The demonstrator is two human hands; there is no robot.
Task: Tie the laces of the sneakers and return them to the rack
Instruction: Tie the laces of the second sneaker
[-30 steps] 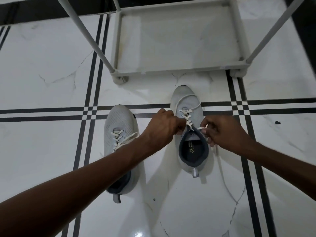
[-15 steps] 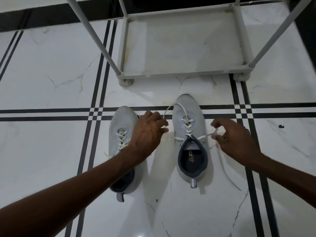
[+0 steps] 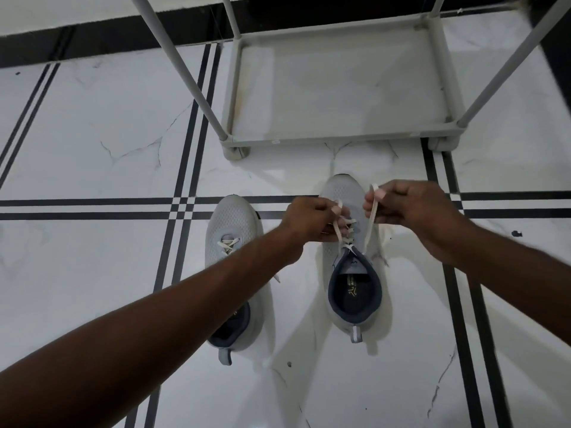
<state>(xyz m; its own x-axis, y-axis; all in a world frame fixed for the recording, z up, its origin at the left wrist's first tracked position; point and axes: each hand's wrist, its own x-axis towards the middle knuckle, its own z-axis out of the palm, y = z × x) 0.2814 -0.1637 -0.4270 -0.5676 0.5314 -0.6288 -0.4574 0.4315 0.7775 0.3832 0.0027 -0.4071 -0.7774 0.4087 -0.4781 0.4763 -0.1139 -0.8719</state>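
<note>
1. The right sneaker (image 3: 349,242) stands on the floor, toe toward the rack (image 3: 340,88), long axis running away from the person.
2. The left hand (image 3: 312,220) pinches one lace end (image 3: 335,230); the right hand (image 3: 401,202) pinches the other (image 3: 372,217).
3. Both ends rise from the top eyelets just below the fingers, uncrossed; crossing them likely comes next.
4. The left sneaker (image 3: 231,230) lies beside it, partly under the left forearm.
</note>
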